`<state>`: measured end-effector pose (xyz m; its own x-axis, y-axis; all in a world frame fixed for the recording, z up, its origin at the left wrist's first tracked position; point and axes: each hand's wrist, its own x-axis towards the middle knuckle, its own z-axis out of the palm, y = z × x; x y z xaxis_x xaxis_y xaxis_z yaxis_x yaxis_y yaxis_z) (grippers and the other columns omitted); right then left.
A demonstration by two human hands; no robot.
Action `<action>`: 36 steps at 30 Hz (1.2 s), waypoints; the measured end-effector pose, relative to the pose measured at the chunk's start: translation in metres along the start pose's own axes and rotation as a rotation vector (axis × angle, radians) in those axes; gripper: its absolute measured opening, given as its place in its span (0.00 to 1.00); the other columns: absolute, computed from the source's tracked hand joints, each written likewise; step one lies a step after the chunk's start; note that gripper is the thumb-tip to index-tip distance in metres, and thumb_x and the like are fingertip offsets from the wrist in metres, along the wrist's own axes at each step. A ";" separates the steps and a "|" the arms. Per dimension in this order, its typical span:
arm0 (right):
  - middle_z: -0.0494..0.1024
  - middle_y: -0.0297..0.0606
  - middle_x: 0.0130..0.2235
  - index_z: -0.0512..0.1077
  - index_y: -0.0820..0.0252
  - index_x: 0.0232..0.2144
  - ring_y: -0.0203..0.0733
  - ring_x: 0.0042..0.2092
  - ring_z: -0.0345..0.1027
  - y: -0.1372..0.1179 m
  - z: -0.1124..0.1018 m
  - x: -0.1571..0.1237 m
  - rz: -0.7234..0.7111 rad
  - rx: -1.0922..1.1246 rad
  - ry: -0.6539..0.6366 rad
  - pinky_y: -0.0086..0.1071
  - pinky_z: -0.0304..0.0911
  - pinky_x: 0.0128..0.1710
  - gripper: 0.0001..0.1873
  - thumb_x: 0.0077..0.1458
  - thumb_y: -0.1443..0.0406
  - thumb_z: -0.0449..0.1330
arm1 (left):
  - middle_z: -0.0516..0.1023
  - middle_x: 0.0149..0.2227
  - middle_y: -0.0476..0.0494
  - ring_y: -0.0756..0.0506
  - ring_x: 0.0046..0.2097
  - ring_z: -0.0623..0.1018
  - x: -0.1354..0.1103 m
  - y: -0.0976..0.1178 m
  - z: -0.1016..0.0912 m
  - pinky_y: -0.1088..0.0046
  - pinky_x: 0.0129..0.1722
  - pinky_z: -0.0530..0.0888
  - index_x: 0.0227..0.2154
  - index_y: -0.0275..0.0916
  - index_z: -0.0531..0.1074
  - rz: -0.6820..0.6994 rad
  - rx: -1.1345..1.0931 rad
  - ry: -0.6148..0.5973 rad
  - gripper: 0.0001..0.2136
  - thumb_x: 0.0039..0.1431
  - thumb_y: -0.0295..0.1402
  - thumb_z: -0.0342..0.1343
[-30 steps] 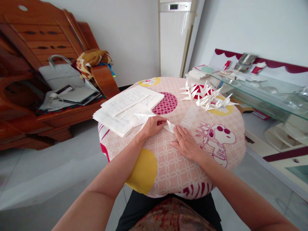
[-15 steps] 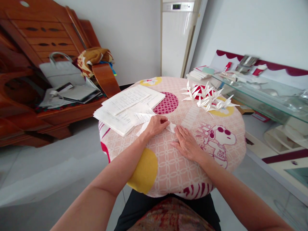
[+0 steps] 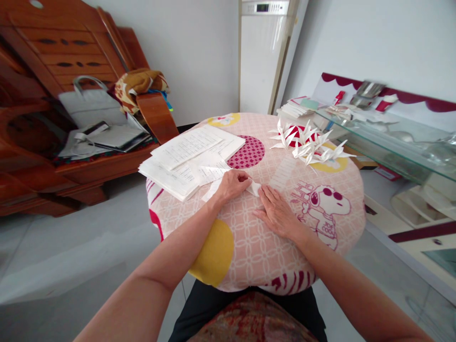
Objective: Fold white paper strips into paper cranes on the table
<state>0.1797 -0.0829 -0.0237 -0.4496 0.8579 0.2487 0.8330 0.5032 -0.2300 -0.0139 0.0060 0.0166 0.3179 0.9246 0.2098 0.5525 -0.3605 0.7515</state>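
A small folded piece of white paper point(image 3: 254, 188) lies on the cloth-covered round table point(image 3: 245, 237) between my hands. My left hand point(image 3: 233, 184) has its fingers curled together on the paper's left end. My right hand point(image 3: 277, 211) lies flat with its fingertips on the paper's right end, the thumb spread apart. Just beyond my left hand rests a stack of printed sheets point(image 3: 192, 156), with loose pieces of paper at its near corner. Several folded white paper cranes point(image 3: 309, 145) sit in a cluster at the far right of the table.
A carved wooden bench point(image 3: 78, 171) at the left holds a grey bag point(image 3: 83, 102) and a patterned cloth point(image 3: 137, 88). On the right, a glass-topped cabinet point(image 3: 402, 142) with dishes and papers stands close to the table. A tall white air conditioner point(image 3: 260, 57) stands behind.
The view has shifted very slightly. Both hands and the folded paper stay practically where they were.
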 end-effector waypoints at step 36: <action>0.55 0.47 0.72 0.62 0.56 0.68 0.63 0.71 0.49 -0.013 -0.008 0.001 0.026 -0.020 -0.061 0.60 0.51 0.66 0.31 0.66 0.55 0.55 | 0.78 0.24 0.48 0.48 0.27 0.79 -0.010 -0.016 -0.008 0.75 0.29 0.74 0.36 0.36 0.76 -0.149 -0.265 -0.055 0.08 0.57 0.33 0.56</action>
<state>0.1712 -0.0897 -0.0132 -0.4461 0.8756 0.1851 0.8507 0.4791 -0.2162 -0.0321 0.0040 0.0074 0.2935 0.9543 0.0567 0.3782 -0.1703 0.9099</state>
